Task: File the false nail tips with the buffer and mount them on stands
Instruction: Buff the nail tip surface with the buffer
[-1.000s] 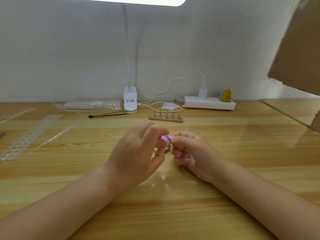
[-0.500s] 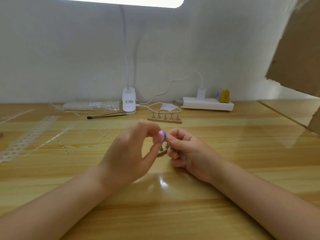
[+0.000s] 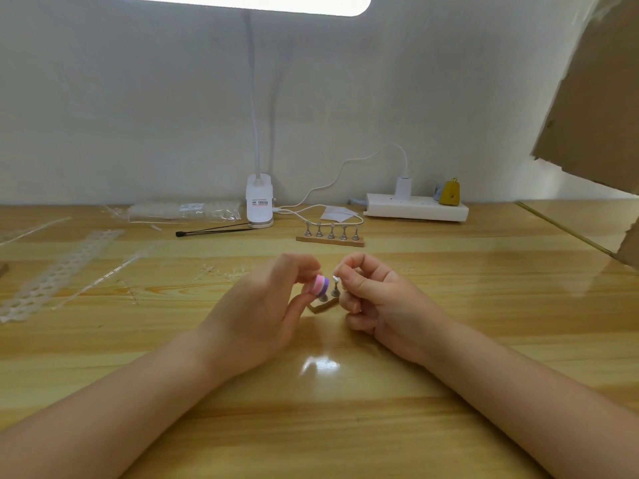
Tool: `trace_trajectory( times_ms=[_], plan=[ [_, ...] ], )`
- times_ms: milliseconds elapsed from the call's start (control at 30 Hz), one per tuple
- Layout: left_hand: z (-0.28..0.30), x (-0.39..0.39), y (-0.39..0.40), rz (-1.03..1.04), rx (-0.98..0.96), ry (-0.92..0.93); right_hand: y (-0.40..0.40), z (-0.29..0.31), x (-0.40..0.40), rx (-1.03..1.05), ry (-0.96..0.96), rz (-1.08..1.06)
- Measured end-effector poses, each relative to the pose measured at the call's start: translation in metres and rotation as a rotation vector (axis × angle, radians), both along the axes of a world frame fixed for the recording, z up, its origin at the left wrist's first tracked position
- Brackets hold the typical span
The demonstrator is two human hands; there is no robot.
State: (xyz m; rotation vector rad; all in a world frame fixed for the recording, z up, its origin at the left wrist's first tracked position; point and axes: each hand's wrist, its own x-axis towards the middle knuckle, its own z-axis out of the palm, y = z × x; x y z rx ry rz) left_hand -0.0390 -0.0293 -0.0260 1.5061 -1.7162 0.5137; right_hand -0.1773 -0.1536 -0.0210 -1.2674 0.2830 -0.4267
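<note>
Above the table, left hand (image 3: 256, 316) gripping buffer (image 3: 320, 285) has parted from right hand (image 3: 377, 302) pinching nail tip (image 3: 335, 279).

Over the middle of a wooden desk (image 3: 449, 426), the left hand (image 3: 256, 316) pinches a pink-and-purple buffer (image 3: 320, 285) while the right hand (image 3: 377, 299) pinches a clear nail tip (image 3: 335, 279) just beside it. A stand (image 3: 323, 305) sits between the hands; another rack (image 3: 330, 236) and a lamp (image 3: 259, 198) stand near the far edge.

home craft desk | wooden desk (image 3: 449, 340) | clip lamp (image 3: 260, 198) | power strip (image 3: 416, 207)
</note>
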Motion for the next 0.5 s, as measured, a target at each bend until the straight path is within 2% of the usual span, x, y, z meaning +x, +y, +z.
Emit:
trace_trajectory(
  times_ms=[133,267,500],
  plan=[
    [0.005,-0.005,-0.002,-0.088,-0.078,0.08,0.002,0.0,0.0,-0.037,0.013,0.002],
    [-0.003,-0.001,-0.001,0.018,0.034,0.053,0.001,0.003,-0.001,0.031,-0.007,-0.011],
    [-0.004,0.006,-0.002,0.028,-0.037,0.113,0.001,0.002,0.004,0.143,-0.01,-0.137]
  ],
)
